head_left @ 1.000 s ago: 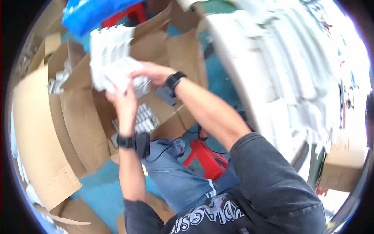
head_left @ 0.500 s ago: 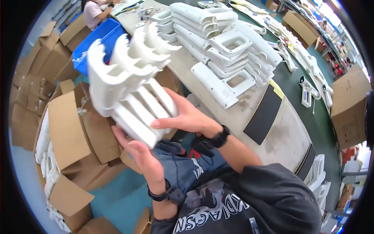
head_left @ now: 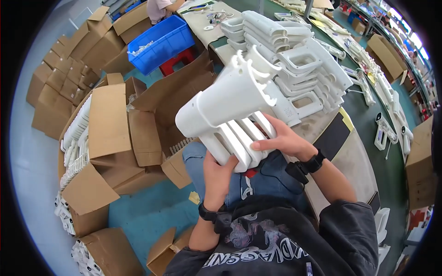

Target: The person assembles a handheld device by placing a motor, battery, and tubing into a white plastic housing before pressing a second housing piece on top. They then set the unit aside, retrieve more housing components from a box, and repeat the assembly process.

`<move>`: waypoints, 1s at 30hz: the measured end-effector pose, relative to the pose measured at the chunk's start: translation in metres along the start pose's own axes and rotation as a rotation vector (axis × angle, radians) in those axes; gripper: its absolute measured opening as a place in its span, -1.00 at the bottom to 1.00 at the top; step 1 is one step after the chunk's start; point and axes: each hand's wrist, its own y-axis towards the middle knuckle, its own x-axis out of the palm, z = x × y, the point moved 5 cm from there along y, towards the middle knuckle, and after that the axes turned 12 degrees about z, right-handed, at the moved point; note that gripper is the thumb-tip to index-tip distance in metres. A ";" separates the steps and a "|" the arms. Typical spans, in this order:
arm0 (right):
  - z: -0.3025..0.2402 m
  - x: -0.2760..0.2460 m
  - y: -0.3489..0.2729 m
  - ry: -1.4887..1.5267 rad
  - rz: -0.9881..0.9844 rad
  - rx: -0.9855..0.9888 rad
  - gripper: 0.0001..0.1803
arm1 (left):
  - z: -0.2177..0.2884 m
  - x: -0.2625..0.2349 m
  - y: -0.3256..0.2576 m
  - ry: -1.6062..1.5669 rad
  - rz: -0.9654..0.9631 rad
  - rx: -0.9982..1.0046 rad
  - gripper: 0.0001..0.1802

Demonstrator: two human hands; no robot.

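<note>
We see a blue plastic crate [head_left: 159, 42] in the upper middle of the frame, holding small white parts, with a red stool [head_left: 177, 60] just below it. Open cardboard boxes [head_left: 110, 133] fill the left half, several packed with white plastic pieces [head_left: 76, 138]; more closed cartons [head_left: 60, 78] are stacked at the upper left. A long worktable [head_left: 363, 165] runs down the right side, and on its upper part lies a stacked pile of white moulded housings [head_left: 294, 69]. A dark mat [head_left: 332, 138] lies on the table just below that pile. Further white parts [head_left: 382, 133] lie scattered toward the right edge. Another person [head_left: 161, 7] sits at the top of the frame. The floor [head_left: 142, 211] is teal.
</note>
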 end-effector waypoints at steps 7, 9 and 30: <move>0.022 -0.016 -0.009 -0.059 -0.007 -0.048 0.02 | -0.015 0.010 0.005 -0.129 -0.093 -0.114 -0.25; 0.023 -0.030 -0.008 -0.182 -0.014 -0.036 -0.01 | -0.034 0.008 0.009 -0.149 -0.116 -0.150 -0.24; -0.047 -0.104 0.038 -1.022 -0.146 -0.378 -0.41 | -0.088 0.042 -0.032 -0.916 -0.599 -0.892 -0.05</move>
